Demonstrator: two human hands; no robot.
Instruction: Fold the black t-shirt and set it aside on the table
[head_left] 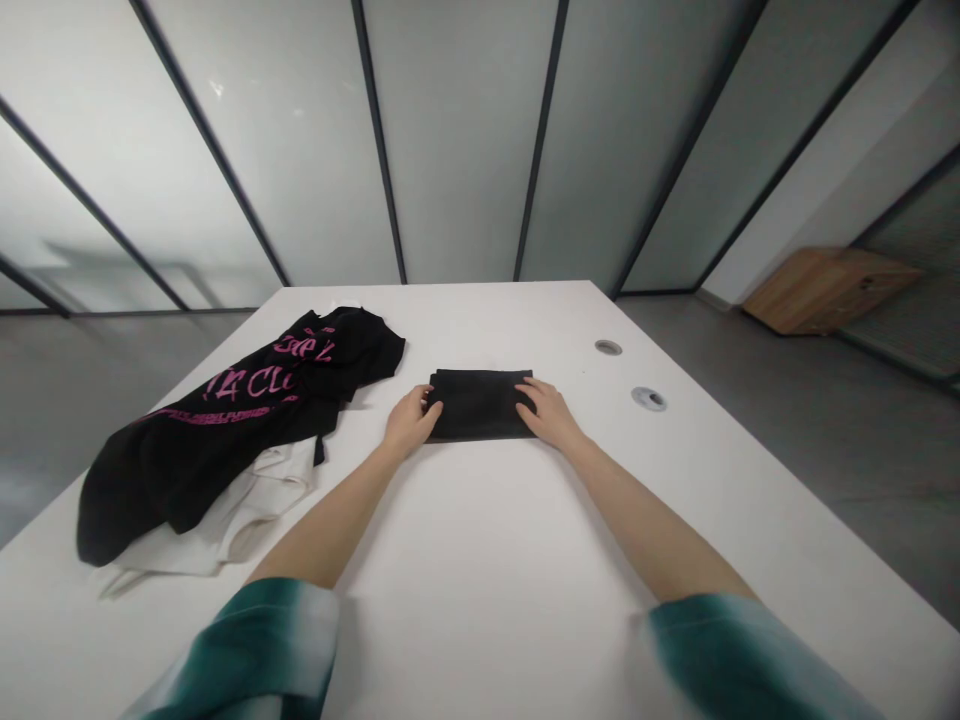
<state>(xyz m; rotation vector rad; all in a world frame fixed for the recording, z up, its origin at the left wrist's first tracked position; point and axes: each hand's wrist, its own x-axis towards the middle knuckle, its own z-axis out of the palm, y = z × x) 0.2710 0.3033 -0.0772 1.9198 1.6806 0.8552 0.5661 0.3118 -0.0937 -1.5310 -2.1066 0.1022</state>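
On the white table [480, 520], my open left hand [411, 422] and right hand [549, 414] touched either side of the folded black cloth [480, 405], light and soft, best pinched at its edges.

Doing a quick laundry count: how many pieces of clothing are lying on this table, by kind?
Folded black garment: 1
Crumpled black garment with pink lettering: 1
Crumpled white garment: 1
Total: 3
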